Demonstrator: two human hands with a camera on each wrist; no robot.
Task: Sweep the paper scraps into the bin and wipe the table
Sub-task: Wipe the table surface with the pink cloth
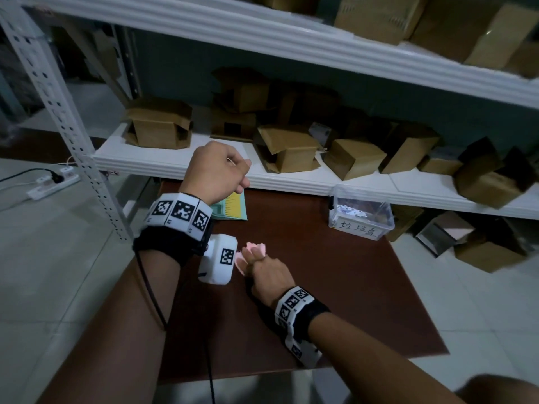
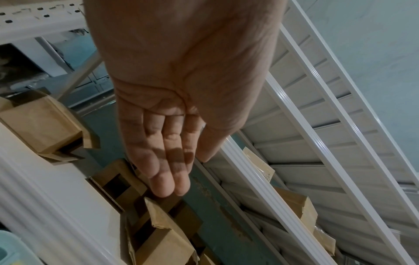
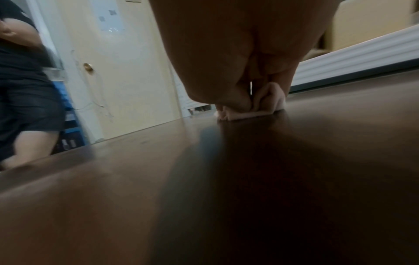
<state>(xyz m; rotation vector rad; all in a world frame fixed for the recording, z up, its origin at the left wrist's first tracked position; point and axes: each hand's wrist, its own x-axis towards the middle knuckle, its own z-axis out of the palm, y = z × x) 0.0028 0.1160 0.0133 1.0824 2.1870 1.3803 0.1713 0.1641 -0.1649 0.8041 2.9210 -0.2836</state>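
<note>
The wiping step is on. The right hand (image 1: 268, 272) pinches a pink cloth (image 1: 256, 249) and presses it flat on the brown table (image 1: 364, 287). The left hand (image 1: 218, 170) hangs above the table's far edge, fingers loose, holding nothing. The scraps sit in the clear bin (image 1: 361, 212) by the shelf (image 1: 175, 158). Next, the cloth should slide across the bare parts. The bin has a handwritten label, but it is too blurry for me to read, I think.

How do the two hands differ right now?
The right hand grips a pink cloth and presses it on the brown table; the left hand holds nothing. The right hand is low on the tabletop; the left hand hangs raised near the shelf, fingers relaxed. Both wear marker wristbands.
</note>
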